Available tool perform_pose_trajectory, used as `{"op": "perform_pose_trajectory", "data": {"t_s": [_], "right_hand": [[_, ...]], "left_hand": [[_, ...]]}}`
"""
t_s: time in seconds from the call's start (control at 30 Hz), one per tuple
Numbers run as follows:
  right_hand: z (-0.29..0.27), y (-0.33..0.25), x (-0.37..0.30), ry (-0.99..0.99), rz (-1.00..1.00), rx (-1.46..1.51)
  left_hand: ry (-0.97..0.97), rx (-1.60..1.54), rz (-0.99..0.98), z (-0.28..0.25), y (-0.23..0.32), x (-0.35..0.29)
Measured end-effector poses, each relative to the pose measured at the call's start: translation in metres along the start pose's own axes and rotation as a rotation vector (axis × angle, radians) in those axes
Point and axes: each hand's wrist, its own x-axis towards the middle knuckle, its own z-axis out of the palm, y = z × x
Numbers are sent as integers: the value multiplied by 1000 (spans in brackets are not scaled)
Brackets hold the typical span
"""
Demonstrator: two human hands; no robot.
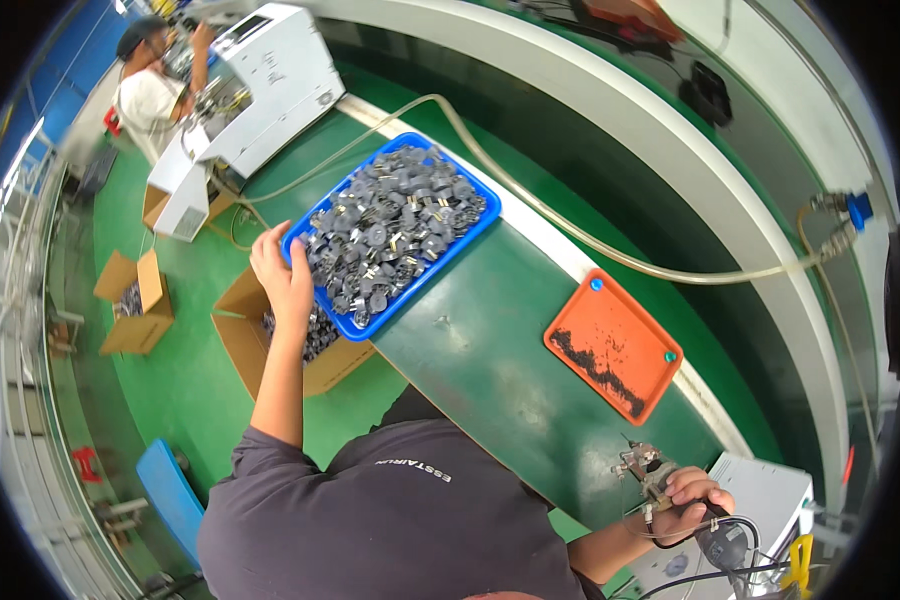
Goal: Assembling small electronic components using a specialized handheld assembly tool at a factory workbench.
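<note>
At the left end of the green bench, my left hand (284, 275) grips the near-left rim of a blue tray (432, 272), thumb on the rim. Small grey plastic plug parts (395, 215) with metal pins are heaped inside it. Part of the tray's left side reaches past the bench edge, above an open carton. My right hand (695, 492), low on the right, is wrapped round a power screwdriver (722, 545) with a dark body, a metal head and thin tubing. The tool's head points toward the bench.
An orange tray (625, 335) holds small dark pieces, perhaps screws. Similar grey parts lie in the carton (345, 372). A clear hose (530, 205) arches over the bench. White machines (282, 90) stand at both ends; a person (150, 90) works far left. Another carton (145, 325) sits on the floor.
</note>
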Motion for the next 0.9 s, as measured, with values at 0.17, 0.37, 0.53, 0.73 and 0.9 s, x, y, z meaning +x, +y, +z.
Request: {"op": "perform_pose_trajectory", "data": {"t_s": [0.17, 0.37, 0.53, 0.73, 0.9], "right_hand": [[7, 17, 11, -25, 14, 76], [26, 12, 16, -83, 52, 121], [41, 9, 9, -53, 82, 152], [42, -8, 6, -69, 90, 96], [46, -12, 2, 21, 116, 50]], "left_hand": [[-358, -1061, -1331, -6, -25, -89], [-544, -1326, -1316, -16, -22, -69], [-802, -1377, -1317, -33, -9, -57], [-736, -1419, -1457, -41, -32, -64], [-624, -1464, -1407, -70, -61, -93]]}}
